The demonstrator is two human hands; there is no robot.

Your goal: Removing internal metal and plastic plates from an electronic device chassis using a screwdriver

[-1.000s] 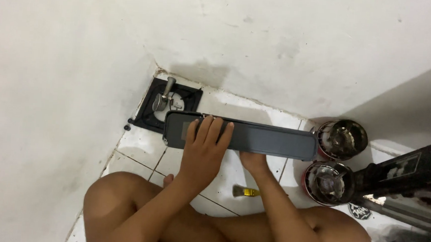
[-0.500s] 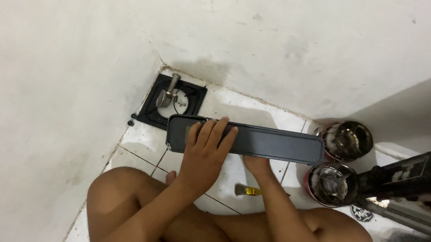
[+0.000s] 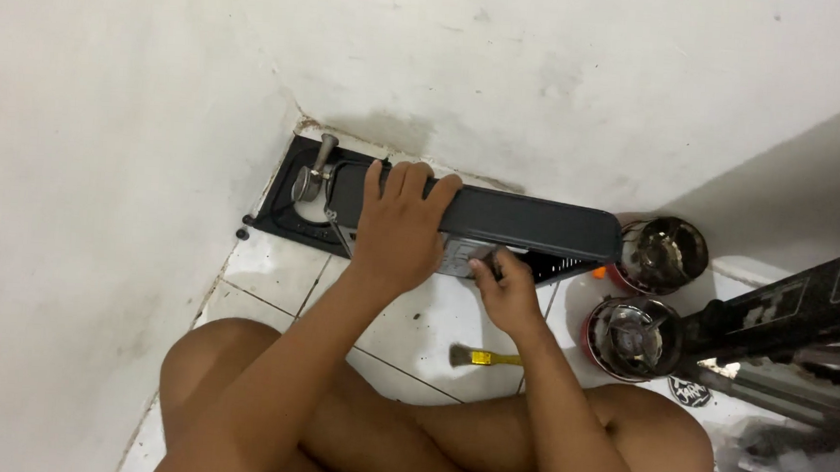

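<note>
View: head camera, looking down at a tiled floor corner between two white walls.
Landmark: long dark grey panel (image 3: 528, 223), lying roughly level across the floor tiles near the back wall.
Panel position: directly ahead of both hands; its left end is under the left hand, its lower edge at the right hand.
Left hand (image 3: 396, 230): laid flat on the left part of the panel, palm down, fingers extended and slightly spread, fingertips reaching over the panel's far edge.
Right hand (image 3: 506, 290): at the panel's lower edge near its middle, fingers curled together against the underside; whether they pinch a small part cannot be told.
Black stove frame (image 3: 290, 220): left of the panel, in the wall corner, with a metal burner fitting (image 3: 312, 171) on it; it touches the panel's left end.
Upper round burner (image 3: 670, 253): just beside the panel's right end.
Lower round burner (image 3: 632, 336): below and right of the panel's right end.
Yellow-handled brush (image 3: 483, 356): on the tile below the panel, near the right wrist.
Black patterned bar (image 3: 785, 312): well right of the panel, running diagonally.
</note>
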